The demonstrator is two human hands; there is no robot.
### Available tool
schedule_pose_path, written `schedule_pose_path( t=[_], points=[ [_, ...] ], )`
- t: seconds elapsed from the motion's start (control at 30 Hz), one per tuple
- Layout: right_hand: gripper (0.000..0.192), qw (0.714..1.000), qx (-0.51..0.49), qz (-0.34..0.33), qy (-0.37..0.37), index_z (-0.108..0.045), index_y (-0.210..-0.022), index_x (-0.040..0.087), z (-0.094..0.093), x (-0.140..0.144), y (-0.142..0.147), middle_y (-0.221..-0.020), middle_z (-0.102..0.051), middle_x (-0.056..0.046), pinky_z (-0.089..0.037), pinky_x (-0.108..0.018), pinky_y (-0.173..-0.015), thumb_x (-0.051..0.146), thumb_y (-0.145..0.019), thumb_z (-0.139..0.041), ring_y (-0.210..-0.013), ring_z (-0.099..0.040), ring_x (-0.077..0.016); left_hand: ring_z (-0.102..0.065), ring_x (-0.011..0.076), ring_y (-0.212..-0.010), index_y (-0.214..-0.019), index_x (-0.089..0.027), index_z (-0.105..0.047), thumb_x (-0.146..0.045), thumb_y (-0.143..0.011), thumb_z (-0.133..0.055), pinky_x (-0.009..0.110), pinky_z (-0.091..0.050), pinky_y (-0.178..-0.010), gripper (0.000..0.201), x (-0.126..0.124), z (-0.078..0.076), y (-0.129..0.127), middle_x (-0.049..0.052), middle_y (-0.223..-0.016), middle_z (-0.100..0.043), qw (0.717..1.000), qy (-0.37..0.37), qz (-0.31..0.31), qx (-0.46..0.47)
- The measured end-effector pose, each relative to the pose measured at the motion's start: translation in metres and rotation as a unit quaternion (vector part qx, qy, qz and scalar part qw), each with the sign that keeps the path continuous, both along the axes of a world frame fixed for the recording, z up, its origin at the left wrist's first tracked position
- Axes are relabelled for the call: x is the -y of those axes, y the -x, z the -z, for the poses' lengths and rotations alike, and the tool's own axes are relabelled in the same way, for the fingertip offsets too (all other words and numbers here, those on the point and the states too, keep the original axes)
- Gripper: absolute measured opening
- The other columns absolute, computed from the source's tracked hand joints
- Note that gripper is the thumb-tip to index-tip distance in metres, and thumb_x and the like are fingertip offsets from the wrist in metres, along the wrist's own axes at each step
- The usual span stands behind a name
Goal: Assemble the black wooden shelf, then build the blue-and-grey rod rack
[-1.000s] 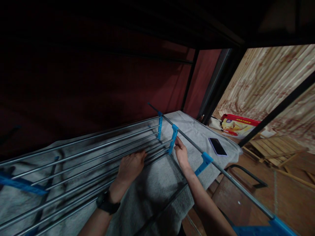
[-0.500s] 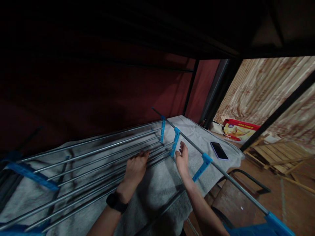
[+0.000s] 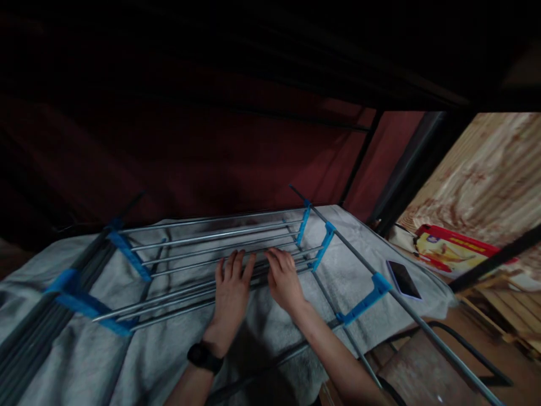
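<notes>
A rack of thin metal rods joined by blue plastic brackets lies on a grey-white cloth. My left hand, with a dark watch on its wrist, rests over the middle of the rods, fingers spread and pointing away from me. Close beside it on the right, my right hand has its fingers bent over a rod; the fingertips are partly hidden. To the right, a long tube runs through further blue brackets, one of them an angled bracket nearer me.
A phone lies on the cloth at the right. Beyond it are a red and yellow package and wooden slats. Dark frame posts rise behind and to the right. A bundle of dark tubes lies at the left.
My right hand has moved left, from near a bracket onto the rods. My left hand's fingers have spread. The view has turned left, showing more of the rack's left end.
</notes>
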State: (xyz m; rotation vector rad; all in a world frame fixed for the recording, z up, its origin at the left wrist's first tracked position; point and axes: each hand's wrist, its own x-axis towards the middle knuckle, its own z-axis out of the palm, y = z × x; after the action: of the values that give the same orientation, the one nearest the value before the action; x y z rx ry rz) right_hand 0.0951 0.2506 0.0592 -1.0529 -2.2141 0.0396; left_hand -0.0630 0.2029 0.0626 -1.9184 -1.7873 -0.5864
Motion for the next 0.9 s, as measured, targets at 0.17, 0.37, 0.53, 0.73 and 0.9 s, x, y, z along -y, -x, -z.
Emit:
schedule_pose_path(
  t=[0.17, 0.37, 0.53, 0.73, 0.9],
  points=[
    [0.044, 0.988, 0.117, -0.101, -0.012, -0.049, -0.139, 0.018, -0.002, -0.005, 0.03, -0.123, -0.063, -0.011, -0.025, -0.051, -0.116, 0.012, -0.095, -0.042, -0.118, -0.055, -0.0231, -0.035, 0.0322, -0.141, -0.143, -0.022, -0.049, -0.011, -0.091, -0.043, 0.056, -0.024, -0.116, 0.053, 0.025, 0.013, 0.022, 0.017, -0.146, -0.047, 0.995, -0.024, -0.075, 0.067],
    [0.037, 0.972, 0.157, -0.175, -0.016, -0.06, -0.123, 0.024, -0.001, -0.015, 0.045, -0.106, -0.066, -0.006, -0.041, -0.041, -0.101, 0.007, -0.094, -0.044, -0.101, -0.059, -0.0215, -0.053, 0.0319, -0.114, -0.112, -0.013, -0.059, -0.025, -0.092, -0.046, 0.052, -0.04, -0.1, 0.027, 0.06, 0.034, 0.065, 0.018, -0.115, -0.059, 0.932, -0.152, -0.205, 0.257],
    [0.039, 0.971, 0.16, -0.175, -0.015, -0.062, -0.116, 0.024, 0.001, -0.019, 0.045, -0.107, -0.064, -0.006, -0.044, -0.039, -0.094, 0.003, -0.091, -0.042, -0.1, -0.058, -0.0219, -0.055, 0.0254, -0.104, -0.103, -0.02, -0.051, -0.035, -0.085, -0.052, 0.041, -0.047, -0.092, 0.023, 0.075, 0.04, 0.118, 0.009, -0.109, -0.056, 0.711, -0.329, -0.336, 0.522],
    [0.04, 0.971, 0.15, -0.185, -0.021, -0.061, -0.119, 0.025, 0.004, -0.021, 0.046, -0.106, -0.064, -0.006, -0.045, -0.039, -0.093, 0.003, -0.09, -0.043, -0.099, -0.058, -0.0223, -0.062, 0.0192, -0.075, -0.085, -0.015, -0.061, -0.055, -0.085, -0.039, 0.032, -0.051, -0.074, 0.046, 0.056, 0.01, 0.183, 0.006, -0.079, -0.064, 0.616, -0.376, -0.211, 0.659],
    [0.04, 0.972, 0.153, -0.179, -0.015, -0.06, -0.121, 0.025, 0.007, -0.021, 0.042, -0.106, -0.065, -0.006, -0.045, -0.04, -0.095, 0.004, -0.091, -0.044, -0.101, -0.058, -0.0228, -0.047, 0.014, -0.044, -0.062, -0.017, -0.057, -0.06, -0.084, -0.036, 0.025, -0.036, -0.043, 0.052, 0.049, 0.007, 0.213, 0.001, -0.047, -0.051, 0.614, -0.265, -0.132, 0.732]
  ],
)
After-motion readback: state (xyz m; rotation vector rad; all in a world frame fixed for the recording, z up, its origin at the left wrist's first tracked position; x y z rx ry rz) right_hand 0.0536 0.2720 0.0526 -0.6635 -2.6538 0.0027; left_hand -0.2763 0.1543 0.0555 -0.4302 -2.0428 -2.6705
